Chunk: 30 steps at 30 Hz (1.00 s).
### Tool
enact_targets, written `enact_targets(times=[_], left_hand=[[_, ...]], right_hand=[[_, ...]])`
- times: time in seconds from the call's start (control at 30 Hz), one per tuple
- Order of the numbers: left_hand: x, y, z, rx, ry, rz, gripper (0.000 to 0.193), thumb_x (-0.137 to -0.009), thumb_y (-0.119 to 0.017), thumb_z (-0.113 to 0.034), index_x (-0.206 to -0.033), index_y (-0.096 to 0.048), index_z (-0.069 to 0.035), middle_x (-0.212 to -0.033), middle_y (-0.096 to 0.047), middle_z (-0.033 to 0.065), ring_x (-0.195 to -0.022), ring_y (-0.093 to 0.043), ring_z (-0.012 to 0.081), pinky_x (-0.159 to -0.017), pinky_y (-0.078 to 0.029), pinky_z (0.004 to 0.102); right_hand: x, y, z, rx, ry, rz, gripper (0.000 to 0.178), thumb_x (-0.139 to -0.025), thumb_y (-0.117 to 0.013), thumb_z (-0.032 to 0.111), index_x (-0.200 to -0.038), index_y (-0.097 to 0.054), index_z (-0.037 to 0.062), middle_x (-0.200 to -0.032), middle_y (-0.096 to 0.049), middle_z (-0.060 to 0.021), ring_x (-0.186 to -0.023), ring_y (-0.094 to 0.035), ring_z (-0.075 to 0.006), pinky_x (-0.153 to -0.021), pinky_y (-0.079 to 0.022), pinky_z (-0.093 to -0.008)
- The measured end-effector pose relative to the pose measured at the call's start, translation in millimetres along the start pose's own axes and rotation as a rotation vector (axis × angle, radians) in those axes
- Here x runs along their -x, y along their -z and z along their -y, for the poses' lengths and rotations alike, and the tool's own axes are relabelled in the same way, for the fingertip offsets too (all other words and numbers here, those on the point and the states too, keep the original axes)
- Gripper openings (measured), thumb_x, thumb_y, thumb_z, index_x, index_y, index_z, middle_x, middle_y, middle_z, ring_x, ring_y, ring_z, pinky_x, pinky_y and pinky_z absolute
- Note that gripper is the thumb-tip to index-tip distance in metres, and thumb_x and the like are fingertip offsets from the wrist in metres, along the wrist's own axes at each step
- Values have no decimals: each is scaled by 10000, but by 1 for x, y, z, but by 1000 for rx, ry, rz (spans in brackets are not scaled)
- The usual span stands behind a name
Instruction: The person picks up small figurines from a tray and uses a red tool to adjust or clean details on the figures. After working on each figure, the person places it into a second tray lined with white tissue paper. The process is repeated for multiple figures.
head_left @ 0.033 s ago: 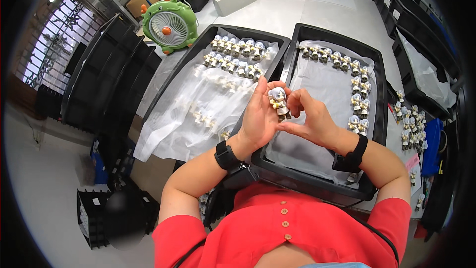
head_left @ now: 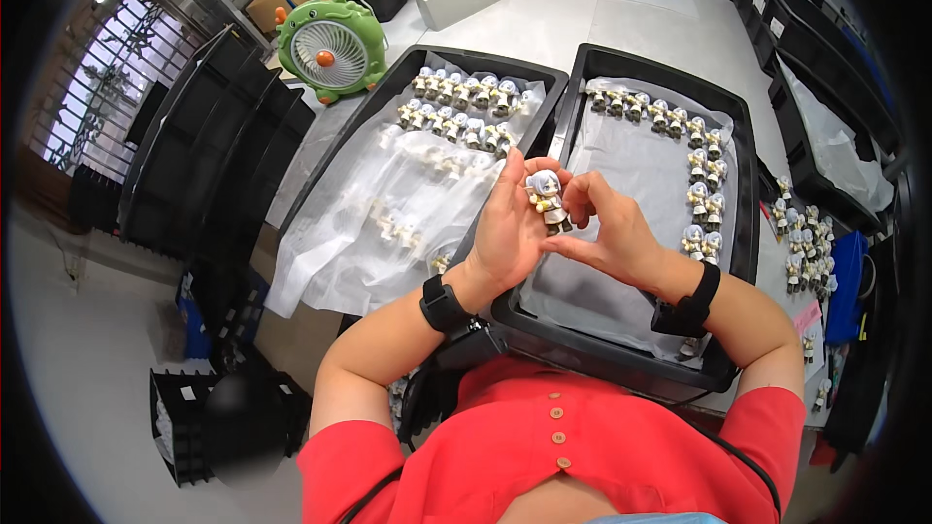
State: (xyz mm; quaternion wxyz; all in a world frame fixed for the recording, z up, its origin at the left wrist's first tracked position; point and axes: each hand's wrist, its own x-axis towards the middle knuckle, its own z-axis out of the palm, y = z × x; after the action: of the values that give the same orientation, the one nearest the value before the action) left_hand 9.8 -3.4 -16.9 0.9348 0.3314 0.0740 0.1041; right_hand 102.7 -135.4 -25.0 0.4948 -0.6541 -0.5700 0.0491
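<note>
- Thing in hand: small chibi-style figurine [head_left: 548, 202], big round head, pale whitish-lavender hair, fringe over the brow.
- Body: short, white outfit with yellow/gold trim, a yellow bit at its picture-left side, dark brown feet.
- Pose: front turned up to the camera, head away from the wearer, feet toward them, slight tilt. Fine face and costume detail too small to read.
- Location: against the left hand's fingers, above the gap between the two trays.
- Left hand [head_left: 507, 233]: palm up, loosely cupped, fingers mostly straight behind the figurine, thumb raised and off it; supports rather than pinches.
- Right hand [head_left: 621, 238]: index and thumb half-curled in a C with a clear gap, right beside the figurine's side and feet. Can't tell whether they touch it.
- Left tray [head_left: 559, 92]: black; similar figurines [head_left: 476, 92] in two uncovered rows at the far end, more showing faintly under a thin white sheet [head_left: 325, 267] that hangs over the near edge.
- Right tray [head_left: 751, 194]: black, pale liner [head_left: 621, 175]; similar figurines along the far edge and paired down the right side, feet toward wearer.
- Further right, on the table [head_left: 544, 29]: loose cluster of lookalikes [head_left: 808, 245].
- Beyond left tray: green fan [head_left: 332, 49], tape dispenser [head_left: 458, 8].
</note>
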Motion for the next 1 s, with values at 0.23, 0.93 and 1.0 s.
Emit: enact_targets(times=[0.23,0.93,1.0], left_hand=[[1,-4,-4,-47,-16,90,549,-970,-294,-499,-1275,-400,-54,-1187,-523,134,-1077,-525,244,-936,-429,414],[4,-6,-10,-252,-122,100,445,-983,-391,-212,-1400,-318,-73,-1257,-498,129,-1027,-560,184,-792,-491,301],[4,-7,-11,-240,-121,105,457,-984,-385,-227,-1405,-299,-72,-1308,-468,160,-1045,-560,211,-804,-498,320]], right_hand=[[-5,10,7,-91,-108,25,450,-745,-750,105,-1078,-464,7,-845,-583,-80,-720,-591,-147,-699,-511,-271],[-6,23,-1,-1233,-574,182,468,-956,-436,151,-1391,-269,105,-1155,-556,-117,-974,-622,-205,-866,-473,-328],[-6,23,0,-1240,-580,185,469,-956,-434,151,-1392,-266,107,-1160,-557,-118,-970,-623,-201,-867,-472,-325]])
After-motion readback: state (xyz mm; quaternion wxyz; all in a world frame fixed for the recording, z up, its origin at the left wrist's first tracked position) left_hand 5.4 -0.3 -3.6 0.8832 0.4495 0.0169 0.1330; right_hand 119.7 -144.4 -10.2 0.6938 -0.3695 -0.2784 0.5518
